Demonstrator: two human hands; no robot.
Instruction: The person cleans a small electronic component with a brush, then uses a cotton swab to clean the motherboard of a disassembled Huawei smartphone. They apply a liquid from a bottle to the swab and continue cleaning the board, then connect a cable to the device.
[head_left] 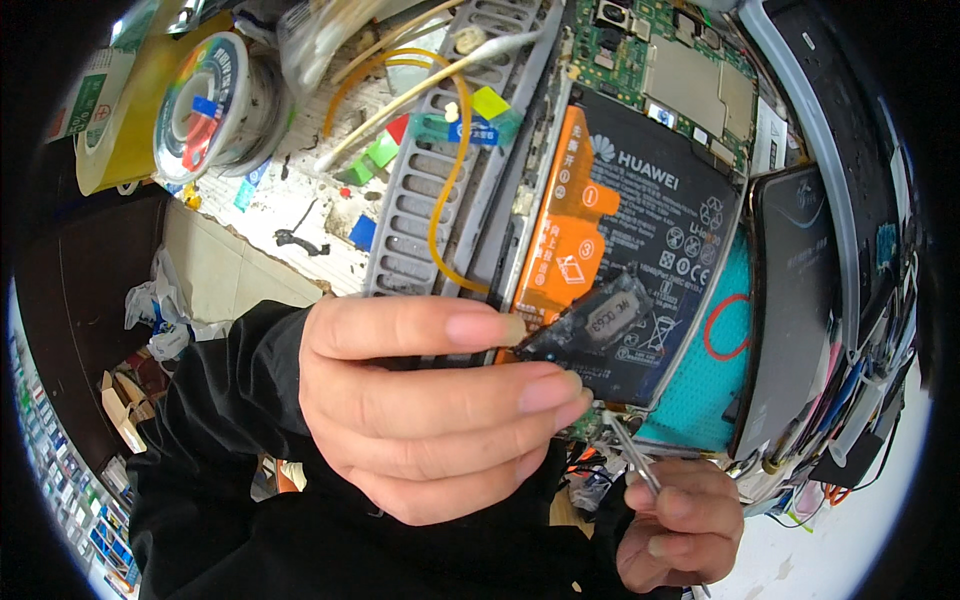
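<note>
An opened phone (655,180) lies tilted in the middle, its black battery (690,230) bare, with an orange pull-tab sheet (570,215) along the left side. My left hand (430,410) is closed on the phone's lower left edge, its fingers lying across the lower end. By the index fingertip, a dark glossy piece with a small grey label (612,315) lies slantwise over the battery. My right hand (690,525) grips slim metal tweezers (630,445). Their tips reach the phone's bottom edge, close to my left fingertips. The green circuit board (620,60) shows at the phone's top.
Left of the phone runs a grey slotted rack (415,225), crossed by a yellow loop (462,180) and a cotton swab (420,90). A wire spool (205,105) stands at the far left. To the right are a teal mat (690,400) and a dark phone-like panel (790,290).
</note>
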